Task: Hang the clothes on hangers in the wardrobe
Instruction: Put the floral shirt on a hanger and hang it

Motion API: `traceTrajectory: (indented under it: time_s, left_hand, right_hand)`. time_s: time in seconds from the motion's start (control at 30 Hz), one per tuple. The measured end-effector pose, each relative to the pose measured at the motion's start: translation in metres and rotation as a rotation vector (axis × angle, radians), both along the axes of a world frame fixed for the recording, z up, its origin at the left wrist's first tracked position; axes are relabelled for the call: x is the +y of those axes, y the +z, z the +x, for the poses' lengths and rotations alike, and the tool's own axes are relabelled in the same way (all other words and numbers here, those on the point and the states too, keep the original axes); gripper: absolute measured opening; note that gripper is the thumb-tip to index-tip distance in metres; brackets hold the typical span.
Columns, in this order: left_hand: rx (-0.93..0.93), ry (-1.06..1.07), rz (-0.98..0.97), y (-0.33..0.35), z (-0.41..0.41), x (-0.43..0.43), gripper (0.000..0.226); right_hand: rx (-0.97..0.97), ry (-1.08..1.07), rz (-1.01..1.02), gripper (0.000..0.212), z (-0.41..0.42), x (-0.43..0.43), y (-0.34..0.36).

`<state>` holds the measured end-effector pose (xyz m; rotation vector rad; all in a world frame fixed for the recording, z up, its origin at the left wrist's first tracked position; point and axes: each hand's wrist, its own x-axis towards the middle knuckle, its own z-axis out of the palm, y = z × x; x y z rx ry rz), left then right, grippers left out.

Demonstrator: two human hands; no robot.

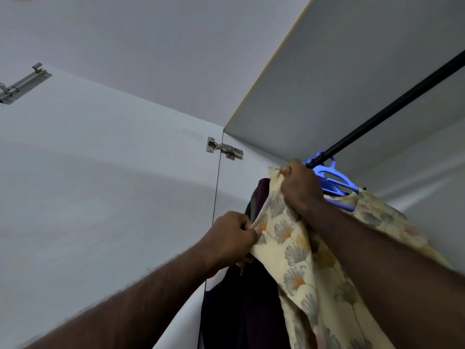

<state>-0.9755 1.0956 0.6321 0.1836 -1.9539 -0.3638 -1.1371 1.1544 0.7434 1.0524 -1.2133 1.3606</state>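
A pale yellow garment with grey and orange leaf prints (pixel 299 250) hangs on a blue plastic hanger (pixel 334 182), whose hook sits on the black wardrobe rail (pixel 392 109). My right hand (pixel 299 185) grips the cloth at its top edge, just below the rail. My left hand (pixel 231 238) pinches the same garment's edge lower and to the left. Behind the yellow cloth hang dark clothes (pixel 241 311), one maroon piece (pixel 263 195) showing at the top.
The open wardrobe door (pixel 100 185) fills the left, with a metal hinge (pixel 224 148) at its edge and a slide bolt (pixel 22 84) at the upper left. The wardrobe's top panel (pixel 352 71) lies just above the rail.
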Motion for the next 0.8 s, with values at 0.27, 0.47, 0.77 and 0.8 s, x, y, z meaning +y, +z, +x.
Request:
traceTrajectory:
  time_s: [0.27,0.47,0.77,0.8]
  left_hand:
    - [0.081,-0.129,0.062,-0.006,0.005,-0.024,0.021]
    - [0.176,-0.139,-0.015,-0.016,0.006,-0.039,0.011]
    - [0.196,-0.092,0.0,-0.016,0.009,-0.04,0.013]
    - [0.198,-0.099,0.001,-0.016,0.007,-0.039,0.011]
  right_hand:
    - [0.067,-0.095,-0.068,0.028,0.002,-0.014,-0.004]
    - [0.078,-0.071,-0.001,0.028,0.003,-0.015,-0.041]
    - [-0.215,0.249,0.386,0.032,-0.062,0.03,-0.166]
    - [-0.278,0.341,0.386,0.031,-0.072,0.036,-0.18]
